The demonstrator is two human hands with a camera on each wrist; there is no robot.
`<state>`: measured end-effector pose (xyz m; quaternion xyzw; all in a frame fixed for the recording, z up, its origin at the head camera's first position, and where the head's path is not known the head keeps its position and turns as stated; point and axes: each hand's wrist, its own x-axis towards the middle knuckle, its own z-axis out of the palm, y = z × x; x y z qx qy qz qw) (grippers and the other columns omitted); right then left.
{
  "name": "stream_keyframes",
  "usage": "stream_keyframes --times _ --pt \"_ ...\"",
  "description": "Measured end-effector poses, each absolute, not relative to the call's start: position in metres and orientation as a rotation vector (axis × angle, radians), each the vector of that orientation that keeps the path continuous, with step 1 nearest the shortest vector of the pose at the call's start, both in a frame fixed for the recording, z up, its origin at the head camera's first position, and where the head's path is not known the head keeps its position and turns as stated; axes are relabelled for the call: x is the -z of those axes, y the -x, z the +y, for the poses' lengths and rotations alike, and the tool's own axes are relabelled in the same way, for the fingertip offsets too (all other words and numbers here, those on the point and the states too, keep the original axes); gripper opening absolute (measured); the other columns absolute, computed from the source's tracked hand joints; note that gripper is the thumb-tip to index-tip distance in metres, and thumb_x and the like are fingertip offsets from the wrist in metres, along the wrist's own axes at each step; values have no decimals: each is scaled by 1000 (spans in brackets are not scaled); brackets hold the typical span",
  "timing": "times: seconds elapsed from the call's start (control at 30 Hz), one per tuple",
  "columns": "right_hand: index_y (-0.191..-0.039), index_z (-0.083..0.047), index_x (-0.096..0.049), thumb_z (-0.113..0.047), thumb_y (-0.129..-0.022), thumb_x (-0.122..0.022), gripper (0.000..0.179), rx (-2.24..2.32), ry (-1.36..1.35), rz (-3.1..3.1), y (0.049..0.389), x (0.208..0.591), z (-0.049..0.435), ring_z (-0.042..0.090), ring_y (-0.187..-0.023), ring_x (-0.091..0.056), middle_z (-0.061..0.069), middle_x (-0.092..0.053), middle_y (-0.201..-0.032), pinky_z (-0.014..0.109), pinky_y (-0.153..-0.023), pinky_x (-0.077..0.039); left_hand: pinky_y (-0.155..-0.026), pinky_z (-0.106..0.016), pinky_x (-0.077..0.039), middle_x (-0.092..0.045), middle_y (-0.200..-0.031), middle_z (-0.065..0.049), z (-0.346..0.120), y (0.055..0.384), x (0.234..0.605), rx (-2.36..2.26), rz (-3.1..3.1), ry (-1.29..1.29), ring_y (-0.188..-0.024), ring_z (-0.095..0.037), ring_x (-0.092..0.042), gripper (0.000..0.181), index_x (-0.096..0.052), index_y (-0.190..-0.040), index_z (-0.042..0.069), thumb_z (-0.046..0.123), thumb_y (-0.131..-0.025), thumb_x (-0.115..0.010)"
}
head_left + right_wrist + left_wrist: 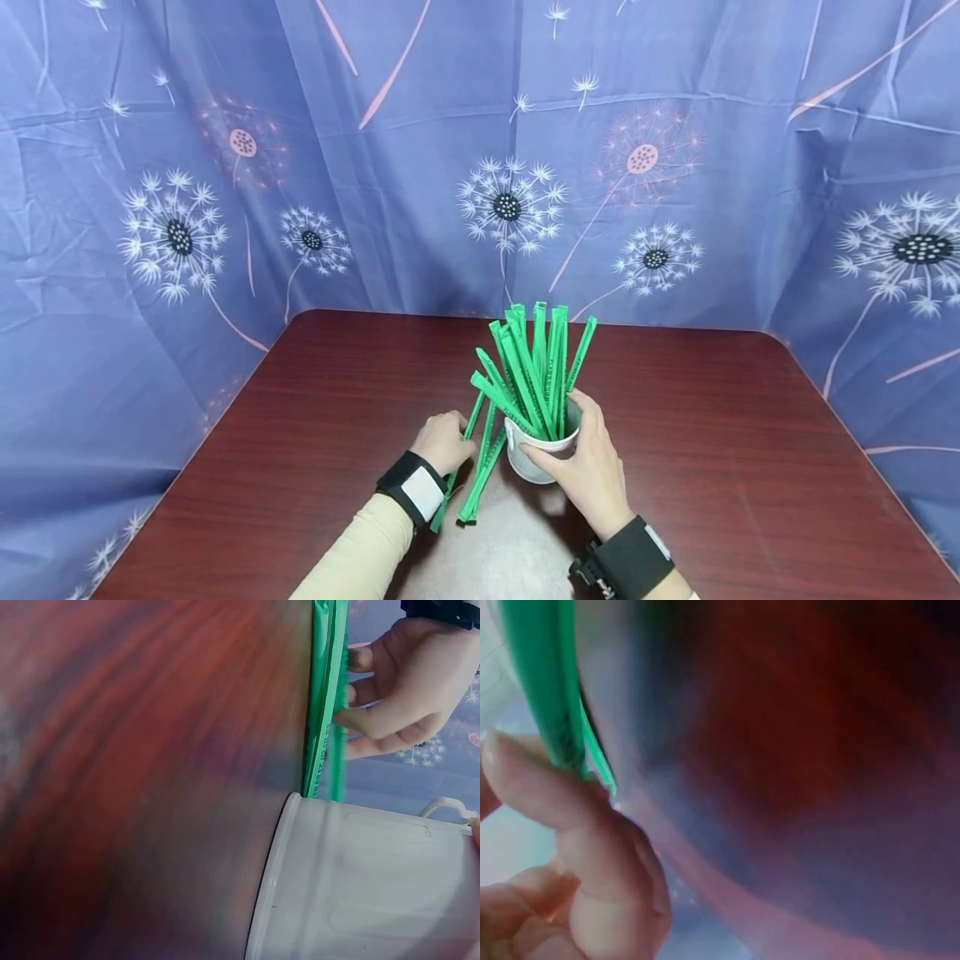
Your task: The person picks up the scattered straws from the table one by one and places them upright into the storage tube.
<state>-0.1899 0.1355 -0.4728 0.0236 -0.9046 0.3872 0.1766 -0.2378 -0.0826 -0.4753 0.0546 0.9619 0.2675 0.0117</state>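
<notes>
A white cup (pixel 528 468) with a small handle stands upright on the table, filled with several slim green stick packets (pixel 551 375) that fan out above its rim. My right hand (pixel 596 471) grips the cup by its rim from the right side. To the cup's left, my left hand (pixel 444 443) pinches a green stick packet (pixel 544 682) between thumb and fingers. Other loose green stick packets (pixel 480 483) lie on the table between that hand and the cup. Small dark printing shows on the packets.
The dark red wood-grain table (pixel 750 467) has rounded far corners. A blue curtain (pixel 420 183) with dandelion prints hangs behind it and along both sides. Black bands (pixel 412 487) are strapped round both wrists.
</notes>
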Motion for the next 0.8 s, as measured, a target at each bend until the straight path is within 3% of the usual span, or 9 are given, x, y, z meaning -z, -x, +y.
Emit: stream_keyframes --times 0.27,0.47,0.63,0.8 --pt "-148 -17 -36 -49 -72 -85 96 -1093 -80 -2557 189 474 135 31 -120 -58 4 -45 -148 51 -70 -52 -61 -28 -49 -67 -74 0 -87 236 445 -1306 3085 -93 -63 -12 -59 13 -71 -91 11 23 -89 -68" --pt "-148 -19 -34 -48 -71 -86 97 -1093 -76 -2554 190 473 136 30 -121 -58 4 -46 -147 51 -73 -53 -51 -37 -57 -71 -80 -8 -82 227 411 -1968 2828 -110 -55 -23 -66 19 -71 -95 12 32 -93 -70" --pt "-148 -18 -35 -48 -71 -86 98 -1086 -79 -2550 190 473 136 31 -120 -58 4 -46 -147 52 -73 -53 -53 -44 -58 -71 -80 -14 -77 222 393 -2280 2684 -209 -62 -11 -67 19 -68 -93 9 28 -92 -72" --pt "-147 -16 -36 -49 -71 -86 97 -1069 -87 -2542 190 474 135 32 -118 -59 6 -46 -146 52 -70 -53 -53 -40 -59 -70 -82 -15 -72 220 386 -2454 2617 -297 -63 -6 -65 17 -66 -95 5 22 -93 -71"
